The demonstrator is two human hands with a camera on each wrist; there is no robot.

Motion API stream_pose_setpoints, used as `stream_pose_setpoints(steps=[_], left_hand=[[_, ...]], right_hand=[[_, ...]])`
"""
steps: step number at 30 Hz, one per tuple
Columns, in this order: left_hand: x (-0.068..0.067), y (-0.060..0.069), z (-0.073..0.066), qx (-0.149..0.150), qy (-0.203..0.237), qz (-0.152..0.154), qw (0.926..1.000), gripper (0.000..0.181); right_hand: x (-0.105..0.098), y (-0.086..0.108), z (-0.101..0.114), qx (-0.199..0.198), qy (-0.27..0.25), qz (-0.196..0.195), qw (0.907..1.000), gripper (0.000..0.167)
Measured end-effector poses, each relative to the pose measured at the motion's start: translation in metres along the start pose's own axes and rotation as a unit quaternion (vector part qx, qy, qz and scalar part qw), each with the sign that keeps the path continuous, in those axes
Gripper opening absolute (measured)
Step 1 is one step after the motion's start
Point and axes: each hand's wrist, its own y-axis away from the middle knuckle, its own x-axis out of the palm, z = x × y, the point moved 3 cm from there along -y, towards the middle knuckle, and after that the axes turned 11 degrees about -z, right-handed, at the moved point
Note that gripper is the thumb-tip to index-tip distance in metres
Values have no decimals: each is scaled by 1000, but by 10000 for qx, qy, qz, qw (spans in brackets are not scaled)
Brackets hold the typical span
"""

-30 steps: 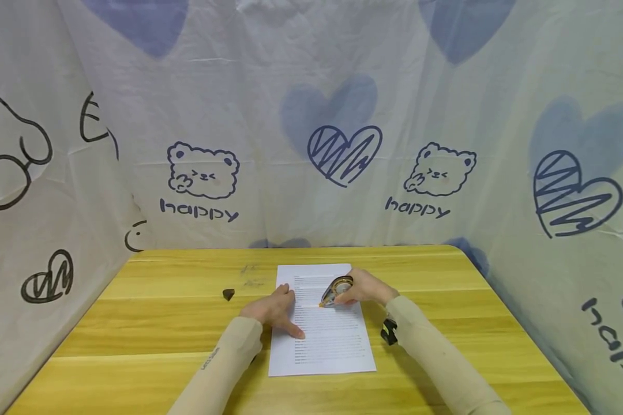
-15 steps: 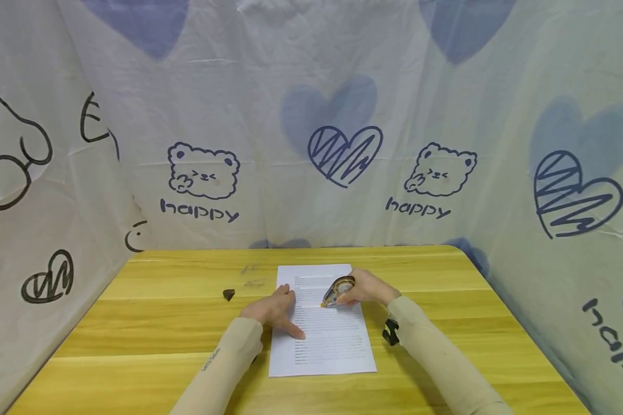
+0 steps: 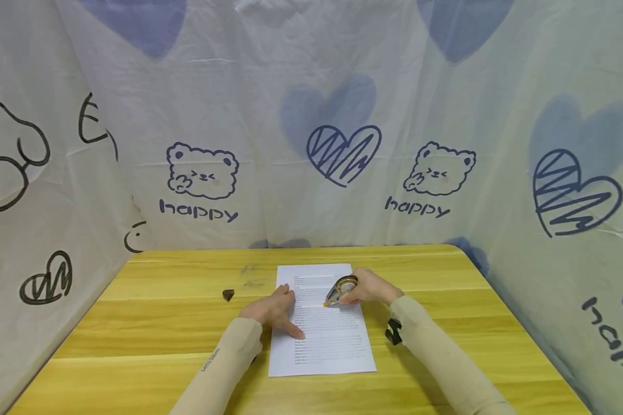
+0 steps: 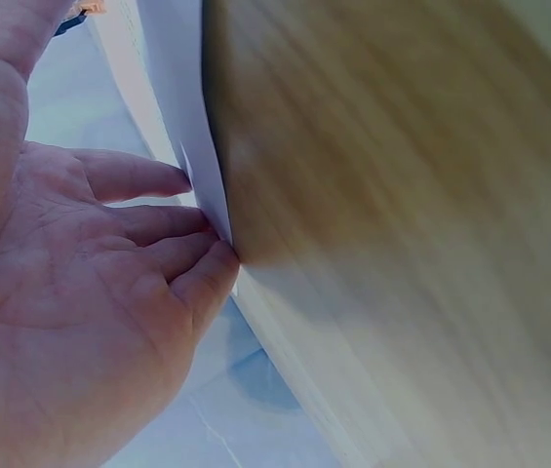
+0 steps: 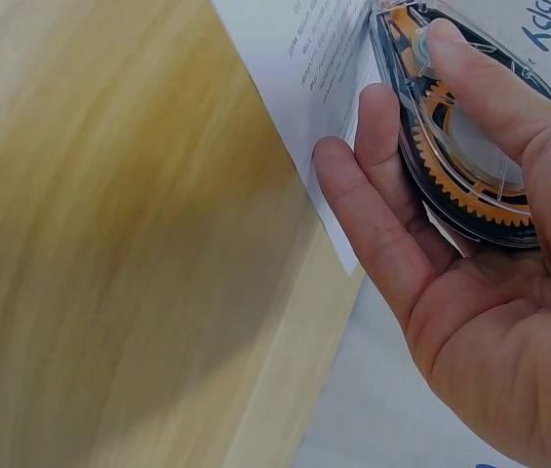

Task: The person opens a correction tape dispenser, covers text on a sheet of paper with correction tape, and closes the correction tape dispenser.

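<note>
Head view: we see a printed sheet [image 3: 334, 349] on the wooden table [image 3: 135, 340], its top near the table's far edge. Left hand [image 3: 271, 311] lies across the sheet's left edge, thumb and fingers spread, gripping nothing. Right hand [image 3: 370, 287] pinches a correction tape dispenser [image 3: 337, 293] between thumb and fingers, over the sheet's right half, orange tip down at the print. We note a dark piece [image 3: 228, 294] between the sheet's and table's left edges, nearer the sheet.

correction tape [image 5: 475, 161]: glossy plastic | sheet [image 3: 332, 337]: matt paper | table [image 3: 150, 328]: wood-grained
</note>
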Motion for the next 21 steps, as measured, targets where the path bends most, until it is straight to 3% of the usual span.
stream_pose_setpoints(steps=[14,21], left_hand=[[-3,2,-1,-23,9,42,10000,113],[-2,2,0,-81,47,80,9999,113]], right_hand=[[-4,2,-2,85,35,-83,9999,37],[-3,1,-5,78,-29,-18,10000,30]])
